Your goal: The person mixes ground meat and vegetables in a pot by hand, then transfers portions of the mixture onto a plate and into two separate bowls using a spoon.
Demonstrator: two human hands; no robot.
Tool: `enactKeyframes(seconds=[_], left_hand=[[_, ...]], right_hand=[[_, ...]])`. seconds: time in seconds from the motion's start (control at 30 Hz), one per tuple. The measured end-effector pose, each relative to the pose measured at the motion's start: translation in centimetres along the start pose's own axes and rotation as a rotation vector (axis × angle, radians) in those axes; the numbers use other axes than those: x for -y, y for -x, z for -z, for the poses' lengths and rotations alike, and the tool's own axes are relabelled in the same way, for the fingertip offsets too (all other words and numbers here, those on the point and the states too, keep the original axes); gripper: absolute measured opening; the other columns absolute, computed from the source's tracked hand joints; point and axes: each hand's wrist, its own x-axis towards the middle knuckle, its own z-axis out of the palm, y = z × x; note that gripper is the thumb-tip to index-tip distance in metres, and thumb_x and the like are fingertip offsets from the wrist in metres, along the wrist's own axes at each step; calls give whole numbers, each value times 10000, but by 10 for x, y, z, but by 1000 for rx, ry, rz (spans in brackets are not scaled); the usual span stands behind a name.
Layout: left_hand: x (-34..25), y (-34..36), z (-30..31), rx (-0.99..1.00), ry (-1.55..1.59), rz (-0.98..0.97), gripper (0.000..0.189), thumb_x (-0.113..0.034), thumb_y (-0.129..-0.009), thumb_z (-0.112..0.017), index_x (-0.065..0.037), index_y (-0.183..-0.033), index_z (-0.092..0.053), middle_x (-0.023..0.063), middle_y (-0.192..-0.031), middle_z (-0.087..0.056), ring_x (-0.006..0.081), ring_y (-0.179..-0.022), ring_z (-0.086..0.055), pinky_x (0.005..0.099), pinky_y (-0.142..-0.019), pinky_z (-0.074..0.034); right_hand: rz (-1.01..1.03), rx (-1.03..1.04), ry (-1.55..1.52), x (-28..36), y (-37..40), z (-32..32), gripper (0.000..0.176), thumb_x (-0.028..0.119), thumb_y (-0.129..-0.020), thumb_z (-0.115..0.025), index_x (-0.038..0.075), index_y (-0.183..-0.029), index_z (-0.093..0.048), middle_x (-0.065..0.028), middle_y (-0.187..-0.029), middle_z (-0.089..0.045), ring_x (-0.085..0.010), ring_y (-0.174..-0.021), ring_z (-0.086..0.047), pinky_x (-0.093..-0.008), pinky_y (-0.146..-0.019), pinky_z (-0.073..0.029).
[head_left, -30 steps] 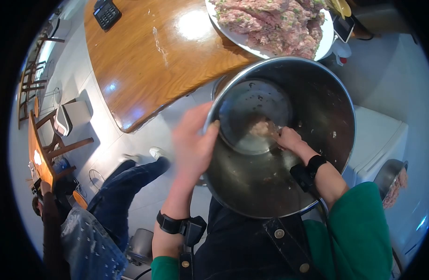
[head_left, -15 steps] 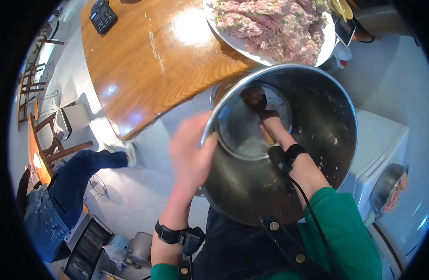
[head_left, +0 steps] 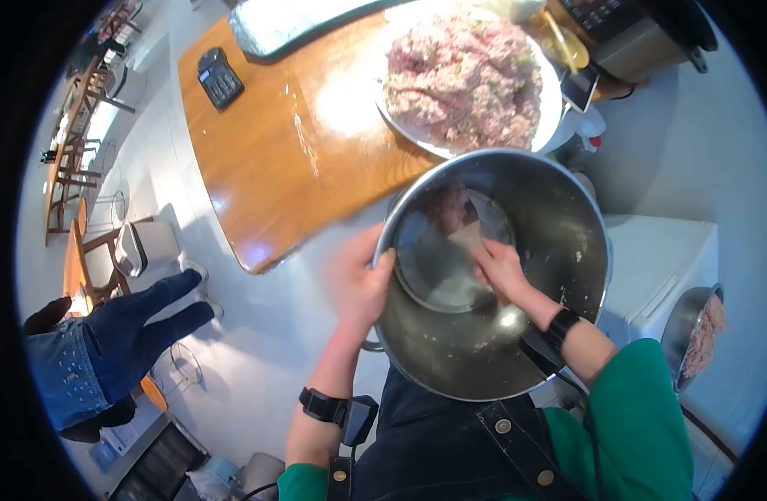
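Note:
A large, deep metal pot [head_left: 567,250] is tilted in front of my apron, its mouth facing me. My left hand [head_left: 363,280] grips the pot's left rim, thumb inside; its fingers outside are blurred. Inside the pot, my right hand [head_left: 499,271] is closed around what looks like a wooden spatula [head_left: 465,235]. At the spatula's far end is a lump of pink minced meat [head_left: 449,207], near the pot's bottom. Bits of meat cling to the inner wall. Just beyond the rim, a white dish [head_left: 553,125] holds a big heap of minced meat [head_left: 463,83] with green flecks.
The wooden table [head_left: 267,192] carries a black handset [head_left: 221,79] and a silvery tray [head_left: 304,25]. At right, a metal bowl [head_left: 682,326] of minced meat is beside a white cabinet [head_left: 663,259]. A person in jeans [head_left: 141,330] is at left, near chairs.
My right hand has come up from deeper in the pot with the spatula. My left hand remains on the rim. The view has shifted, and the person at left has changed leg position.

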Motion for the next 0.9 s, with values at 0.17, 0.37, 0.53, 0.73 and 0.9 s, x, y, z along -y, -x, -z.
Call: enactKeyframes(seconds=[0.17,0.37,0.53,0.73,0.9], left_hand=[[4,-2,-3,48,96,73,290,-33,-739,-549,12,-1022,-591,147,-990,-615,247,-952,-571,319,-851,-418],[17,1,-10,2,233,121,285,-31,-743,-555,11,-1022,-594,137,-1002,-614,233,-962,-568,310,-858,-411],[24,3,-12,-12,268,37,280,-20,-746,-553,15,-1021,-593,128,-1002,-614,219,-959,-566,305,-859,-408],[16,5,-10,-49,234,96,256,-19,-751,-553,18,-999,-601,126,-987,-618,210,-956,-567,299,-856,-409],[23,5,-13,-45,354,48,248,-12,-752,-549,23,-992,-604,124,-968,-626,192,-933,-575,286,-837,-420]], right_hand=[[-11,50,-82,61,73,50,259,175,-874,-528,24,-1078,-580,-6,-557,-522,-55,-454,-476,-202,-430,-394],[697,-238,264,184,68,99,466,76,-858,-442,47,-1313,-347,-3,-655,-487,-64,-593,-457,-225,-573,-396],[961,-766,1019,191,-29,102,593,43,-813,-470,64,-1359,-239,-143,-758,-572,-242,-633,-578,-340,-593,-463],[719,-523,1325,170,-62,107,750,33,-737,-479,98,-1385,-107,-205,-703,-574,-366,-636,-585,-468,-578,-460],[613,-447,1348,179,-33,133,713,61,-713,-506,151,-1367,-235,-170,-678,-579,-346,-638,-584,-457,-589,-446]])
